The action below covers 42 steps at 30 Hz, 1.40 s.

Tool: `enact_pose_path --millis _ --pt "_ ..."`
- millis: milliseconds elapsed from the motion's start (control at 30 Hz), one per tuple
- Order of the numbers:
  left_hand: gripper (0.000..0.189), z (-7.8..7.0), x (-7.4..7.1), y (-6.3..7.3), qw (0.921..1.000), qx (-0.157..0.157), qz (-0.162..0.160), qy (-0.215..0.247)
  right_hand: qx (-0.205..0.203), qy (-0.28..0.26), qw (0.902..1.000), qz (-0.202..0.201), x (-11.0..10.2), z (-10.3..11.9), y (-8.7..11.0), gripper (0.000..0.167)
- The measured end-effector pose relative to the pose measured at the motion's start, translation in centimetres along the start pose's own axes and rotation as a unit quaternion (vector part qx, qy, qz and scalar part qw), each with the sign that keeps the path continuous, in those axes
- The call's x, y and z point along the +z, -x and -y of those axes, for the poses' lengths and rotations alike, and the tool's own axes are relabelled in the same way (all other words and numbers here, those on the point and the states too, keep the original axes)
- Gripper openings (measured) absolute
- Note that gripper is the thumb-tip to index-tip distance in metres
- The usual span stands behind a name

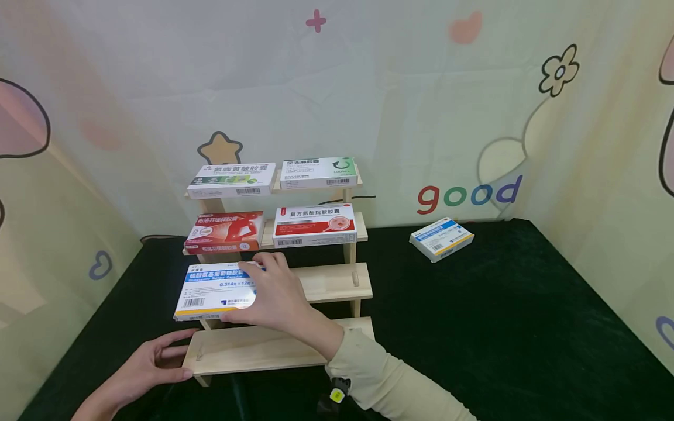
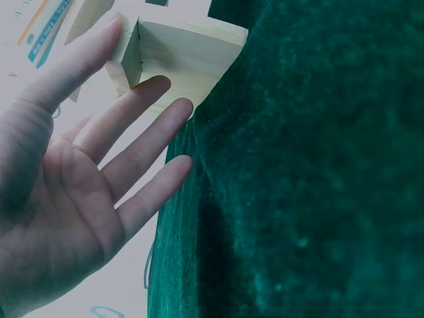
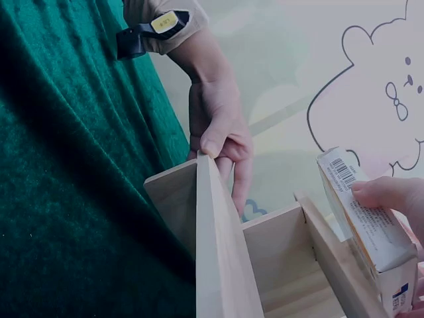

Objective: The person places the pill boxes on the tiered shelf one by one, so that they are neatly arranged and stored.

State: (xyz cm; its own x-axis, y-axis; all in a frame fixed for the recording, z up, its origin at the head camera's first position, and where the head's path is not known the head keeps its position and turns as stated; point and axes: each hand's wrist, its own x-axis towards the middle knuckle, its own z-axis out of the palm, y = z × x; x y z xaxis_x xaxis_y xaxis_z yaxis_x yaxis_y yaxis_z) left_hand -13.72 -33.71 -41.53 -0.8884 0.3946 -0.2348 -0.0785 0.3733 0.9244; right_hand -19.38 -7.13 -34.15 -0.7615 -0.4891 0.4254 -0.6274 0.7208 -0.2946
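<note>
My right hand point(image 1: 279, 292) grips a white medicine box point(image 1: 216, 289) with a blue band and yellow edge, at the left of the second tier from the bottom. In the right wrist view its thumb point(image 3: 381, 193) presses the barcode side of the box; whether the box fully rests on the board is unclear. My left hand point(image 1: 150, 365) holds the left end of the bottom board of a wooden step rack point(image 1: 263, 351), thumb at the front corner and index finger at the rear. In the left wrist view, its other fingers point(image 2: 149, 149) extend fairly straight and spread.
On the top tier lie a green-and-white box point(image 1: 231, 179) and another white-green box point(image 1: 318, 173). Below them sit a red box point(image 1: 224, 232) and a red-and-white box point(image 1: 315, 225). A blue-and-white box point(image 1: 441, 238) lies on the dark green cloth point(image 1: 500, 316) at right. A printed curtain point(image 1: 379, 105) hangs behind.
</note>
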Motion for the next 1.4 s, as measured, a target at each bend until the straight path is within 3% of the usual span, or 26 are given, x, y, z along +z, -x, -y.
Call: enact_pose_path --millis 433,767,1400 --pt "0.074 0.2 0.0 -0.1 1.0000 -0.005 -0.004 -0.003 -0.005 -0.007 0.9996 -0.027 1.4 -0.2 -0.4 0.075" --pt "0.073 0.3 0.0 -0.2 1.0000 0.000 0.002 0.006 0.016 -0.014 0.9996 -0.021 1.7 -0.1 -0.4 0.076" --pt "0.073 0.2 -0.1 0.0 1.0000 0.000 0.005 0.005 -0.004 -0.022 0.9992 -0.034 2.0 0.0 -0.5 0.074"
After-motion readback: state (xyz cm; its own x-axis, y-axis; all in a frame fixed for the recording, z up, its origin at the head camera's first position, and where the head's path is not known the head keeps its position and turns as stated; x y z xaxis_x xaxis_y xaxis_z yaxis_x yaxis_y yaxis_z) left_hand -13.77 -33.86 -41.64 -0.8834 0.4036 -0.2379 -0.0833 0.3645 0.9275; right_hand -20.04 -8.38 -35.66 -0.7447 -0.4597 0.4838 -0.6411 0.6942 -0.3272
